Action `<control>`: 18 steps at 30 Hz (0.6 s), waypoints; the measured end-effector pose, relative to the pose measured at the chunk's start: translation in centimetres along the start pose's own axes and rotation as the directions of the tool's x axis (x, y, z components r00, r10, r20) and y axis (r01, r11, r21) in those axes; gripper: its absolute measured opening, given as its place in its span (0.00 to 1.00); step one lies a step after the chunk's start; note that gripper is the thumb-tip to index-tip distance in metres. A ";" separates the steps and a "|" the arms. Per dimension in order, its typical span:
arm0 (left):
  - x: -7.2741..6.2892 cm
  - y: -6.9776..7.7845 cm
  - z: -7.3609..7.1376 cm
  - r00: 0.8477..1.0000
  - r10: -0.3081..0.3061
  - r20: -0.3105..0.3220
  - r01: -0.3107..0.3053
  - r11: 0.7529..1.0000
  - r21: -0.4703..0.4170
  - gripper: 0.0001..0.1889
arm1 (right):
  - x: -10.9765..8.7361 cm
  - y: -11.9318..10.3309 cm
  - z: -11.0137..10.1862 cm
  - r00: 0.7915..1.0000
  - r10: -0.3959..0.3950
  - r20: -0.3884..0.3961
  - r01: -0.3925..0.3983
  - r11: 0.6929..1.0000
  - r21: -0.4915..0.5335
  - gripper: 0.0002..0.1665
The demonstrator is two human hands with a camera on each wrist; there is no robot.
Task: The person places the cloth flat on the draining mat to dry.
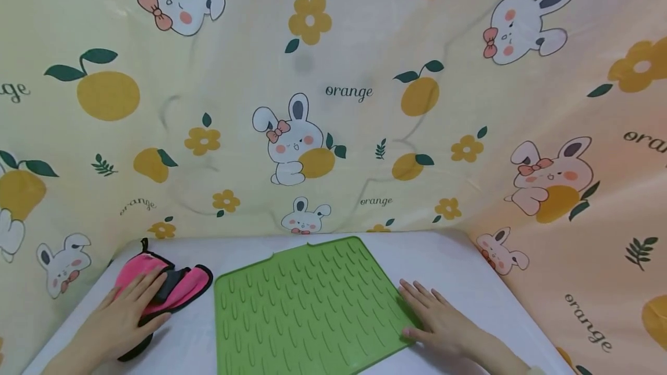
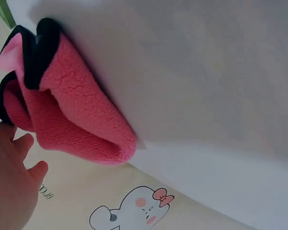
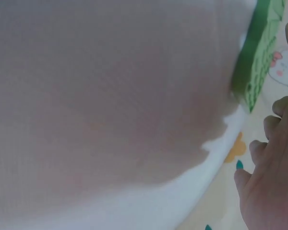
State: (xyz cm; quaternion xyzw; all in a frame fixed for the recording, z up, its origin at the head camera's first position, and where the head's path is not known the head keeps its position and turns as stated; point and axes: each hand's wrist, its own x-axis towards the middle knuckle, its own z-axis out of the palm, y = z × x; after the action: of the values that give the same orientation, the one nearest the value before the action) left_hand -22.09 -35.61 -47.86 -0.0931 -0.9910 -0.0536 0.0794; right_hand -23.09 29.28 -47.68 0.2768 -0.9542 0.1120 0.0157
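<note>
A pink cloth (image 1: 194, 286) with black edging and a hanging loop lies crumpled at the left of the table; a dark grey part shows in its middle. My left hand (image 1: 117, 320) rests on it with fingers extended, covering part of it. The cloth's fluffy folds (image 2: 86, 105) fill the left of the left wrist view, beside my left hand (image 2: 9, 177). In the middle lies a green mat (image 1: 302, 311) with rows of raised ridges. My right hand (image 1: 443, 320) is at the mat's right edge, fingers straight; the right wrist view shows the hand (image 3: 273, 163) near the mat (image 3: 259, 57).
The white tabletop (image 1: 193, 340) extends around the cloth and mat. Behind and at both sides hangs a curtain (image 1: 239, 74) printed with rabbits, oranges and flowers, meeting the table's back edge. The mat's near edge runs out of the head view.
</note>
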 end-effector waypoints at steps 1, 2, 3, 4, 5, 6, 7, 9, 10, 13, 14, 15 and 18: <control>0.1 -0.1 0.1 1.000 0.003 0.001 -0.003 1.000 -0.002 0.49 | 0.0 0.0 0.1 1.000 -0.008 0.006 0.008 1.000 -0.003 0.53; 0.2 -0.2 0.2 1.000 0.003 0.003 -0.003 1.000 -0.005 0.49 | 0.0 0.0 0.1 1.000 -0.011 0.015 0.011 1.000 -0.002 0.53; 0.4 -0.3 0.2 1.000 0.002 0.006 -0.002 1.000 -0.007 0.49 | 0.1 0.1 0.2 1.000 -0.018 0.022 0.018 1.000 0.000 0.53; 0.5 -0.4 0.3 1.000 0.002 0.008 -0.001 1.000 -0.013 0.49 | 0.1 0.1 0.3 0.999 -0.019 0.033 0.019 1.000 0.006 0.53; 0.6 -0.5 0.4 1.000 0.004 0.008 -0.004 1.000 -0.015 0.49 | 0.1 0.2 0.4 0.999 -0.019 0.047 0.019 1.000 0.009 0.53; 0.7 -0.5 0.4 1.000 0.006 0.015 -0.006 1.000 -0.018 0.49 | 0.2 0.2 0.4 0.998 -0.020 0.064 0.019 1.000 0.017 0.53; 0.8 -0.6 0.5 1.000 0.006 0.025 -0.005 1.000 -0.023 0.49 | 0.2 0.3 0.5 0.996 -0.018 0.082 0.016 1.000 0.025 0.53; 0.9 -0.6 0.8 0.999 0.012 0.040 -0.011 0.999 -0.031 0.49 | 0.2 0.4 0.7 0.993 -0.016 0.118 0.011 0.999 0.039 0.53; 0.9 -0.5 0.9 0.999 0.020 0.043 -0.019 0.999 -0.033 0.49 | 0.2 0.5 0.8 0.991 -0.015 0.131 0.010 0.999 0.041 0.53; 1.0 -0.4 1.3 0.998 0.043 0.037 -0.042 0.998 -0.037 0.47 | 0.3 0.7 0.9 0.988 -0.016 0.153 0.012 1.000 0.023 0.53; 1.0 -0.4 1.4 0.998 0.053 0.026 -0.052 0.998 -0.036 0.46 | 0.4 0.7 0.9 0.988 -0.021 0.155 0.019 1.000 0.014 0.53; 1.1 -0.4 1.5 0.998 0.064 0.013 -0.064 0.997 -0.032 0.45 | 0.4 0.7 0.9 0.988 -0.029 0.155 0.029 1.000 0.007 0.53; 1.2 -0.4 1.8 0.997 0.081 0.001 -0.081 0.996 -0.023 0.43 | 0.4 0.7 1.0 0.986 -0.043 0.164 0.047 0.999 -0.017 0.52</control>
State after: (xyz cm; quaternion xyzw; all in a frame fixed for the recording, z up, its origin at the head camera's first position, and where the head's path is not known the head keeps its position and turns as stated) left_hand -23.58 -35.60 -49.49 -0.1339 -0.9859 -0.0617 0.0796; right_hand -23.75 29.44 -48.78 0.3065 -0.9469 0.0785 -0.0572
